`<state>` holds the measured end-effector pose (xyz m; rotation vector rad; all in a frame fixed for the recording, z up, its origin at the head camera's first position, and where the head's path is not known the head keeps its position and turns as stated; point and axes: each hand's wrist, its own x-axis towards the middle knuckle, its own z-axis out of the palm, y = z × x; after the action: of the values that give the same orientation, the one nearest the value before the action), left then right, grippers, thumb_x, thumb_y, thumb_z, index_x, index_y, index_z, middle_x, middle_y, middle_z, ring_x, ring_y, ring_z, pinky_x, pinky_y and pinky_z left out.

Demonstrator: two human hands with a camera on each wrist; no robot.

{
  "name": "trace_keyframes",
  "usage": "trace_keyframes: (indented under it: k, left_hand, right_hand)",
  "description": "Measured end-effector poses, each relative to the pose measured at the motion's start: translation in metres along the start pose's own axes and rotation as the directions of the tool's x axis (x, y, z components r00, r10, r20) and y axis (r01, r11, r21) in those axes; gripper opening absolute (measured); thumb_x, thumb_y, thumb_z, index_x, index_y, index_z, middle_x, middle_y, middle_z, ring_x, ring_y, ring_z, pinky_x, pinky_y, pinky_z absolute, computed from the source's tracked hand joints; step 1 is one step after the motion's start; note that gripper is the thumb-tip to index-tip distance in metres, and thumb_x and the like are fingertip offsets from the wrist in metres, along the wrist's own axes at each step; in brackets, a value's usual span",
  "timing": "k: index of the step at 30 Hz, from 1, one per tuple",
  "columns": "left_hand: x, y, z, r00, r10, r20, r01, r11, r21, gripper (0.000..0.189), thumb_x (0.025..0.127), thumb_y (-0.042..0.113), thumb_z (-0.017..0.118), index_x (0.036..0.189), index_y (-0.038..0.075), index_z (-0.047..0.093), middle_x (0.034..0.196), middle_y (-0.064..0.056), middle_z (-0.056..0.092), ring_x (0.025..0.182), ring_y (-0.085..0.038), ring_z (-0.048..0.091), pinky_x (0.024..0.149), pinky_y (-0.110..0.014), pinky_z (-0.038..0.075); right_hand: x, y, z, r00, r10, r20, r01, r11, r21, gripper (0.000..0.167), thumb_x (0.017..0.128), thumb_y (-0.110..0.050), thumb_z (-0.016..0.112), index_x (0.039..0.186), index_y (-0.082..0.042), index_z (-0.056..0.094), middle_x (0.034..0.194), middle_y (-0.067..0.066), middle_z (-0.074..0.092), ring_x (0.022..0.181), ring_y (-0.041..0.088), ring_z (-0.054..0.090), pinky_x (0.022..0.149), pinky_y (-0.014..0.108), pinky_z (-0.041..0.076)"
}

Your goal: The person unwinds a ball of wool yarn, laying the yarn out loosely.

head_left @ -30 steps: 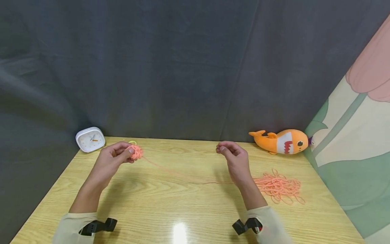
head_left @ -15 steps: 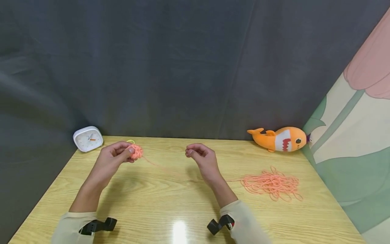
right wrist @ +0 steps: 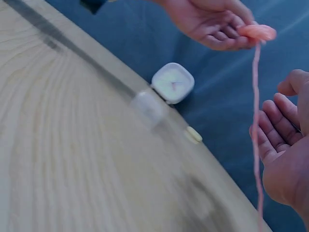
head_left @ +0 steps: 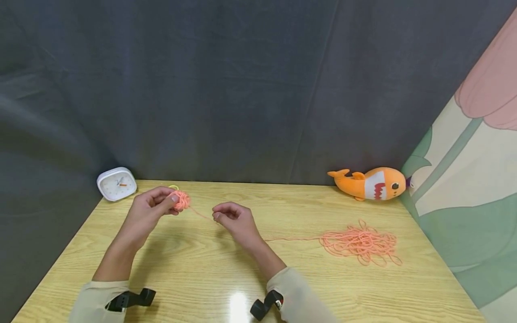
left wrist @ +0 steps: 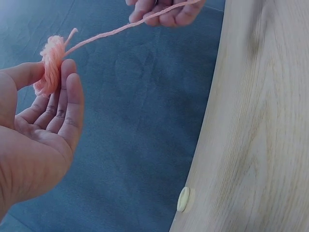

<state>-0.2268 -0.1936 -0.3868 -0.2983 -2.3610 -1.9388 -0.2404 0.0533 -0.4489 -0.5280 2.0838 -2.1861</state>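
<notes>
My left hand (head_left: pixel 149 211) pinches a small wound bundle of salmon-pink yarn (head_left: pixel 181 200) between thumb and fingers, above the table's left part. In the left wrist view, a short loose end sticks out of the bundle (left wrist: pixel 50 67). From it a strand of yarn (right wrist: pixel 256 96) runs to my right hand (head_left: pixel 237 223), passing close along its fingers. The right wrist view has that hand's thumb apart from its loosely bent fingers (right wrist: pixel 273 128). The strand leads on to a loose, tangled heap of the same yarn (head_left: pixel 359 244) on the table's right.
A white clock (head_left: pixel 117 184) stands at the table's back left corner. Behind my left hand lies a pale yellow ring (head_left: pixel 173 187). An orange plush shark (head_left: pixel 369 184) lies at the back right, against a dark curtain (head_left: pixel 234 89). The wooden table (head_left: pixel 194 278) extends below.
My right hand has moved left along the strand, towards the yarn bundle. My left hand keeps its hold in nearly the same place. The view has shifted slightly.
</notes>
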Motion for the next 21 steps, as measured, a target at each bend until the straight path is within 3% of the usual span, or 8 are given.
trace_keyframes:
  k: [6,10,15,21]
  left_hand:
    - [0.0,0.001,-0.001,1.0,0.006,-0.006,-0.006,1.0,0.008,0.03,0.104,0.021,0.064,0.12,-0.004,0.063,0.093,0.016,0.073,0.083,-0.003,0.071,0.079,-0.02,0.061]
    - [0.001,0.001,0.0,1.0,0.006,-0.01,-0.006,1.0,0.01,0.033,0.104,0.02,0.063,0.122,-0.008,0.061,0.093,0.016,0.072,0.083,-0.003,0.071,0.079,-0.021,0.062]
    - [0.002,0.001,0.0,1.0,-0.001,-0.007,0.001,1.0,0.008,0.033,0.104,0.02,0.063,0.123,-0.008,0.061,0.093,0.016,0.072,0.083,-0.003,0.071,0.079,-0.021,0.062]
    - [0.002,-0.002,-0.001,1.0,0.014,-0.01,-0.014,1.0,0.019,0.028,0.104,0.022,0.064,0.119,-0.002,0.063,0.094,0.015,0.073,0.083,-0.003,0.072,0.079,-0.021,0.062]
  right_hand:
    - [-0.003,0.006,0.012,0.999,0.012,0.052,-0.007,0.996,-0.087,0.022,0.099,-0.013,0.069,0.114,0.002,0.073,0.108,0.019,0.071,0.086,0.007,0.063,0.076,0.018,0.053]
    - [-0.007,0.006,0.009,0.997,0.01,0.073,-0.002,0.994,-0.111,0.022,0.1,-0.014,0.068,0.11,0.004,0.073,0.105,0.022,0.071,0.087,0.012,0.064,0.077,0.021,0.054]
    - [-0.011,0.004,-0.003,0.998,0.014,0.058,-0.008,0.994,-0.107,0.022,0.1,-0.015,0.067,0.108,0.006,0.071,0.097,0.011,0.071,0.086,0.013,0.063,0.081,0.029,0.057]
    - [-0.011,-0.004,-0.022,1.0,-0.001,0.013,0.002,0.996,-0.089,0.019,0.101,-0.015,0.067,0.105,0.003,0.071,0.089,-0.005,0.067,0.084,0.012,0.062,0.082,0.031,0.058]
